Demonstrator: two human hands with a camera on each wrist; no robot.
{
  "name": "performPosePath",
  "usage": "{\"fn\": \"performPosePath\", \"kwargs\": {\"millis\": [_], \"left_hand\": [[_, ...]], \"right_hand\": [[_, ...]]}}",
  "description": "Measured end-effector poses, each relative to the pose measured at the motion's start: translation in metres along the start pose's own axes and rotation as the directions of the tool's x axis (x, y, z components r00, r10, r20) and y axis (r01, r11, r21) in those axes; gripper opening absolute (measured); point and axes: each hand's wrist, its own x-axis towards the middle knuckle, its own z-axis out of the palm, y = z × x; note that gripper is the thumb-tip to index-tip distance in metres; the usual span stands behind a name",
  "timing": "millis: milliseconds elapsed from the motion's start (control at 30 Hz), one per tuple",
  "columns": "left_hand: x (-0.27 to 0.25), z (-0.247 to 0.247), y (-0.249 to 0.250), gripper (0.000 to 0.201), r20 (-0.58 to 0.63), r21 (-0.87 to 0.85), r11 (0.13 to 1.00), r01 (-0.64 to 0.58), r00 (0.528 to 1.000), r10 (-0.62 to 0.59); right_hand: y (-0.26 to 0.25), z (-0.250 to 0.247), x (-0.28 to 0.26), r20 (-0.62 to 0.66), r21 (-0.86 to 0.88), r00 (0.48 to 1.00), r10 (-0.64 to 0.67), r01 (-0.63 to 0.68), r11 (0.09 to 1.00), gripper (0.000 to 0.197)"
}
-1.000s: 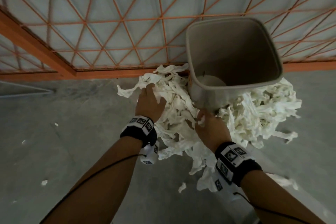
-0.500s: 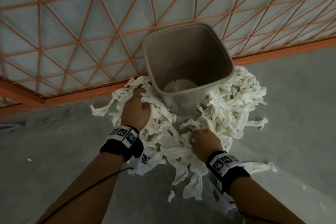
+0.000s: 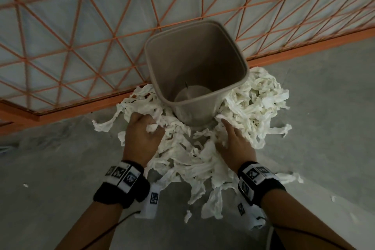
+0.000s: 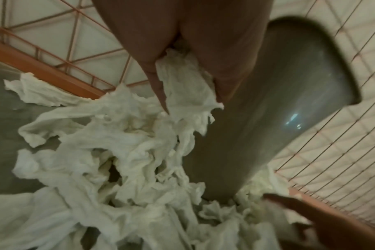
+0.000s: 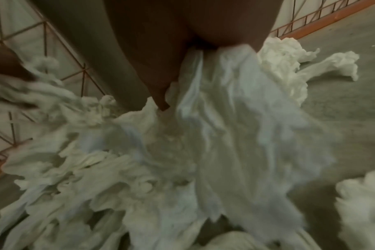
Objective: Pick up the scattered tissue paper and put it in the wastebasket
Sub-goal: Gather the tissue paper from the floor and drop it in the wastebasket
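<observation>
A grey wastebasket [image 3: 194, 115] stands upright on the concrete floor, holding no tissue that I can see. Torn white tissue paper [image 3: 253, 103] is heaped all round its base. My left hand [image 3: 146, 126] is in the heap left of the basket, fingers curled round a wad of tissue [image 4: 182, 79]. My right hand [image 3: 229, 138] is in the heap at the basket's lower right, and strips [image 5: 220, 81] hang from between its thumb and fingers. The basket wall [image 4: 278, 118] rises just beside the left hand.
An orange lattice fence [image 3: 101, 26] with an orange base rail [image 3: 81, 105] runs right behind the basket. Small tissue scraps lie on the floor at the left [image 3: 25, 185] and right [image 3: 332, 198]. Bare concrete [image 3: 60, 168] spreads to both sides.
Both hands have dug deeper into the heap and closed on tissue. The right hand has shifted out to the basket's right side. My view has swung, so the basket sits more central.
</observation>
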Motion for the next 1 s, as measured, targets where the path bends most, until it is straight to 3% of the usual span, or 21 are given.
{"fn": "performPosePath", "kwargs": {"millis": [100, 200, 267, 333, 400, 433, 467, 500, 567, 667, 800, 900, 1000], "left_hand": [[-0.018, -0.015, 0.014, 0.022, -0.018, -0.075, 0.997, 0.005, 1.0, -0.006], [-0.033, -0.006, 0.019, 0.035, 0.116, -0.121, 0.99, 0.067, 0.992, -0.053], [-0.044, 0.011, 0.014, 0.037, 0.241, -0.054, 0.993, 0.104, 0.966, -0.088], [-0.054, 0.031, 0.007, 0.052, 0.39, 0.116, 0.985, 0.129, 0.906, -0.164], [-0.062, 0.05, -0.001, 0.075, 0.55, 0.281, 0.953, 0.109, 0.795, -0.254], [-0.064, 0.058, -0.005, 0.08, 0.601, 0.341, 0.936, 0.092, 0.744, -0.292], [-0.066, 0.064, -0.009, 0.077, 0.619, 0.376, 0.924, 0.074, 0.721, -0.31], [-0.067, 0.069, -0.013, 0.065, 0.612, 0.386, 0.921, 0.055, 0.731, -0.301], [-0.068, 0.071, -0.017, 0.034, 0.551, 0.363, 0.932, 0.024, 0.8, -0.235], [-0.07, 0.063, -0.017, 0.013, 0.433, 0.238, 0.971, 0.004, 0.894, -0.11], [-0.065, 0.038, -0.006, 0.03, 0.23, 0.06, 0.998, -0.009, 0.973, -0.005], [-0.061, 0.021, 0.009, 0.023, 0.082, -0.023, 0.999, -0.027, 0.996, 0.028], [-0.06, 0.018, 0.016, 0.046, 0.12, -0.067, 0.996, -0.061, 0.99, 0.068]], "right_hand": [[0.005, 0.002, 0.001, 0.096, -0.044, 0.991, 0.097, -0.094, 0.995, 0.059], [0.011, 0.007, 0.003, 0.134, -0.028, 0.98, 0.149, -0.147, 0.989, 0.037], [0.014, 0.009, 0.004, 0.079, 0.061, 0.986, 0.147, -0.152, 0.987, 0.035], [0.015, 0.009, 0.004, -0.003, 0.154, 0.988, 0.156, -0.154, 0.976, 0.045], [0.015, 0.006, 0.002, -0.076, 0.237, 0.983, 0.164, -0.142, 0.961, 0.059], [0.015, 0.005, 0.001, -0.093, 0.266, 0.983, 0.16, -0.13, 0.955, 0.063], [0.014, 0.003, 0.001, -0.088, 0.282, 0.984, 0.153, -0.123, 0.952, 0.065], [0.014, 0.003, 0.0, -0.068, 0.282, 0.988, 0.141, -0.117, 0.952, 0.064], [0.015, 0.006, -0.001, -0.013, 0.23, 0.993, 0.119, -0.113, 0.967, 0.055], [0.016, 0.015, -0.006, 0.014, 0.174, 0.999, 0.052, -0.054, 0.983, 0.041], [0.01, 0.018, -0.008, 0.022, 0.242, 1.0, 0.013, -0.018, 0.97, 0.045], [0.002, 0.012, -0.011, 0.09, 0.276, 0.994, 0.057, -0.08, 0.958, 0.061], [0.0, 0.014, -0.016, 0.282, 0.177, 0.954, 0.106, -0.161, 0.971, 0.088]]}}
